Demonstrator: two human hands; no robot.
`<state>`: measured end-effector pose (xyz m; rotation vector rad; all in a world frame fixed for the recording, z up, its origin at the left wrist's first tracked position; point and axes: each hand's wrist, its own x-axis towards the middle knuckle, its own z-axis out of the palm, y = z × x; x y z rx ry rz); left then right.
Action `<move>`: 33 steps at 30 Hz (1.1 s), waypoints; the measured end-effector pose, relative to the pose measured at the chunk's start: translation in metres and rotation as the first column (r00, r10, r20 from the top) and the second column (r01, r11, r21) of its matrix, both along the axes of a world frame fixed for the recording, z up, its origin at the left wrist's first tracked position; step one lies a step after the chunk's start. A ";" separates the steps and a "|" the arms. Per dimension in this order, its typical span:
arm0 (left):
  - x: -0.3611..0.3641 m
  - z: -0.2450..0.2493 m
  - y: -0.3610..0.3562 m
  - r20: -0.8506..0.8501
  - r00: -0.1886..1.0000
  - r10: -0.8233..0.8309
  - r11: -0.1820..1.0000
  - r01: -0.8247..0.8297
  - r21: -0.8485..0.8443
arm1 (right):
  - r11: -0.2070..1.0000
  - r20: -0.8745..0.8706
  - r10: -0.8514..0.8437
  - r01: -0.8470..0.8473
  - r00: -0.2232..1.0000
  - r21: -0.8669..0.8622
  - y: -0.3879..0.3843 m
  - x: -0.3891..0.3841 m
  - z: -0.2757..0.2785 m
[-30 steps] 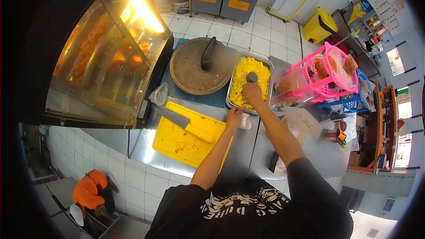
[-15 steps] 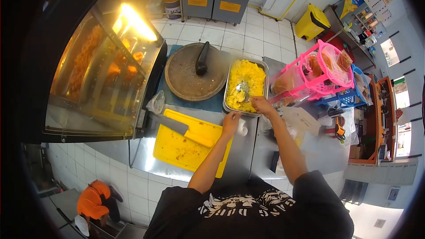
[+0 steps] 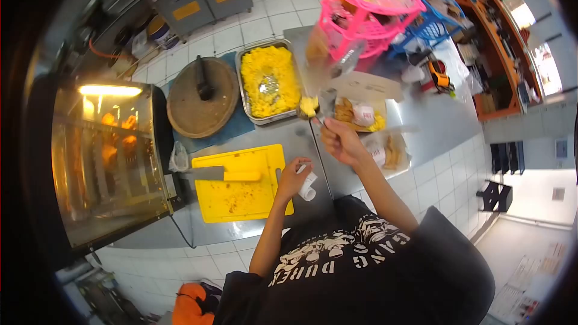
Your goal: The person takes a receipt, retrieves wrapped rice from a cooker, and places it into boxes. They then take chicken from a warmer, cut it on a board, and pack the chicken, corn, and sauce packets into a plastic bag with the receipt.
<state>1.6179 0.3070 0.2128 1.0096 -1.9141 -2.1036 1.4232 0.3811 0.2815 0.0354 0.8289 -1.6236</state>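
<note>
A spoon carries a lump of yellow food (image 3: 309, 106), and my right hand (image 3: 341, 139) is closed round its handle. It hangs between the metal tray (image 3: 260, 120) of yellow food and an open box (image 3: 385, 86) that holds fried pieces, a white wrapped item (image 3: 363, 114) and some yellow food. My left hand (image 3: 293, 178) rests by a white rolled item (image 3: 307, 191) near the cutting board's right edge; its fingers are curled, and whether they grip the roll is unclear. On the yellow cutting board (image 3: 241, 204) lies a yellow-handled cleaver (image 3: 241, 176).
A lit glass cabinet (image 3: 108, 162) stands at the left. Behind the board is a round wooden block (image 3: 198, 114) with a black pestle-like tool (image 3: 203, 81). Pink (image 3: 373, 21) and blue (image 3: 433, 21) baskets stand at the back right. A person in orange (image 3: 192, 304) is at the lower left.
My right hand has moved from the tray towards the box, and the spoon now carries yellow food. The view has turned to the right, bringing the boxes of food into clearer sight.
</note>
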 end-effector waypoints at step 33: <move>-0.014 -0.031 0.119 0.155 0.975 -0.161 0.959 0.191 -0.207 | 0.985 -0.983 0.046 0.155 0.178 0.074 0.099 -0.003 0.005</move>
